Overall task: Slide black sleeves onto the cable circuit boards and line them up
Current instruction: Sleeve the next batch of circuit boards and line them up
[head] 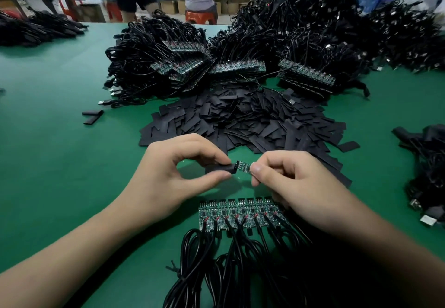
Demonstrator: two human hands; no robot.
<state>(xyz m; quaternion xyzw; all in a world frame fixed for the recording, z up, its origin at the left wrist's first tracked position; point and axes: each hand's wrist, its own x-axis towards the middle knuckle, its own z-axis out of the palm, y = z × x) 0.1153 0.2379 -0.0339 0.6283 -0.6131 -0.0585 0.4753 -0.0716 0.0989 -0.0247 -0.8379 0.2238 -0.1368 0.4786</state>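
Sleeve [220, 168]: short matte black tube, flattened, held level just above the mat [60, 143]. Left hand [168, 175] pinches it between thumb and forefinger; the remaining fingers are curled behind and not fully visible.

Board [243, 167]: small green rectangular circuit strip with tiny dark components and metal pins on its face. Right hand [296, 187] pinches its right end between thumb and forefinger, other fingers curled under the palm. The board's left end meets the open mouth of the sleeve; how far it has entered cannot be told.

Board row [240, 213]: bare green boards lying flat side by side directly below the hands, long edges touching, each with thin red and black leads. Round glossy black cables [224, 271] run from them toward the near edge in loose loops.

Sleeve pile [252, 119]: flat black rectangles heaped loosely just beyond the hands. Three stray sleeves [92, 115] lie apart at the left.

Board stacks [237, 68]: layered panels of boards behind the pile, backed by tangled cable heaps [313, 30].

Mat: smooth green surface.
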